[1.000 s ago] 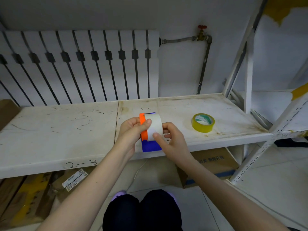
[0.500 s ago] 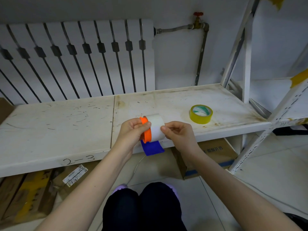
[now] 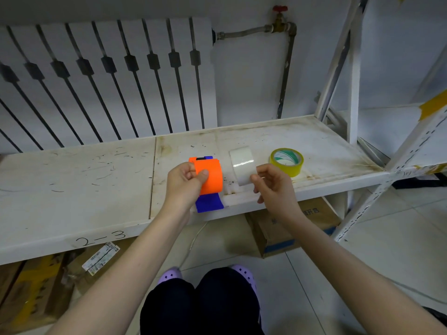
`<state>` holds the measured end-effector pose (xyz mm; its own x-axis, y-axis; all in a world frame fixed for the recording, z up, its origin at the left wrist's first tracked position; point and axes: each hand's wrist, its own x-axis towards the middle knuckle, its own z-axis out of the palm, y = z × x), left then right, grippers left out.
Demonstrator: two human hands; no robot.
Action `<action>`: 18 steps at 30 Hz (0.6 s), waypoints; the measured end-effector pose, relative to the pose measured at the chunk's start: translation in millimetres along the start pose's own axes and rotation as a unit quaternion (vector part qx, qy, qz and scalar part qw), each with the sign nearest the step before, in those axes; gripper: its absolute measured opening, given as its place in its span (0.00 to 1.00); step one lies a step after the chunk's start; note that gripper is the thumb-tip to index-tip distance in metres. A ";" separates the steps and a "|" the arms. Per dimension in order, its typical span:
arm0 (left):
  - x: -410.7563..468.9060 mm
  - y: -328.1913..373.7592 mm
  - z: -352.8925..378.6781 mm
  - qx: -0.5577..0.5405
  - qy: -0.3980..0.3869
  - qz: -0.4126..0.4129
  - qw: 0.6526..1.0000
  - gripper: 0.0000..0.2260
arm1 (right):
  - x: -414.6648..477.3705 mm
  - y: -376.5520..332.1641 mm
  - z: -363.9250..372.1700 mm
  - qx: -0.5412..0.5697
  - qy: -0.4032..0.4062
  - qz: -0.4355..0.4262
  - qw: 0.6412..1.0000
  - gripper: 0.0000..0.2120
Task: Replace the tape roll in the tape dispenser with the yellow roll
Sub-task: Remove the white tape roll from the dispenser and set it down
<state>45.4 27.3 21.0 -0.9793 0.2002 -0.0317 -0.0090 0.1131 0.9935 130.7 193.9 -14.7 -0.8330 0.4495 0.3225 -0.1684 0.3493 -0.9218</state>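
My left hand [image 3: 185,187] grips the tape dispenser [image 3: 210,177], an orange curved body with a blue handle sticking out below my fingers, held over the front of the white shelf [image 3: 77,189]. The white tape roll [image 3: 242,166] is out of the dispenser and stands on edge just to its right. My right hand [image 3: 273,187] pinches the roll's near lower edge with thumb and fingertips. The yellow tape roll [image 3: 286,161] lies flat on the shelf, right of the white roll and just beyond my right hand.
A white radiator [image 3: 104,78] and a pipe with a red valve [image 3: 280,19] line the wall behind. Shelf uprights [image 3: 353,76] rise at the right. Cardboard boxes [image 3: 290,228] sit on the floor under the shelf. My knees and purple shoes are below.
The white roll has come off the dispenser and moved right in my right hand, leaving a gap between them. The orange body is now bare.
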 end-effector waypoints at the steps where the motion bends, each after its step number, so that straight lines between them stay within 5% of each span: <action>1: 0.9 -1.3 1.3 -0.002 -0.003 -0.001 1.000 0.04 | 2.9 2.0 -5.7 0.024 0.001 0.018 1.000 0.06; 5: 3.5 -5.3 8.2 -0.003 -0.010 -0.010 1.000 0.03 | 16.0 9.9 -30.8 0.097 0.051 0.088 0.990 0.04; 7: 4.6 -5.6 13.2 -0.013 -0.017 -0.012 1.000 0.02 | 27.4 16.3 -44.6 0.056 0.077 0.100 0.990 0.17; 9: 5.8 -5.8 18.0 -0.012 -0.023 -0.012 1.000 0.03 | 39.5 23.7 -59.8 -0.028 0.101 0.088 0.991 0.24; 12: 8.3 -6.6 21.9 -0.006 -0.032 -0.008 0.999 0.03 | 57.2 39.9 -84.1 -0.182 0.114 0.070 0.974 0.19; 18: 19.9 -10.4 27.0 -0.002 -0.020 -0.009 1.000 0.03 | 92.9 67.1 -118.1 -0.468 0.116 0.086 0.872 0.14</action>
<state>31.5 56.4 7.1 -0.9702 0.2362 -0.0546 -0.0283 0.1132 0.9932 104.3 356.2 -21.2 -0.6559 0.6782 0.3314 0.5432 0.7289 -0.4166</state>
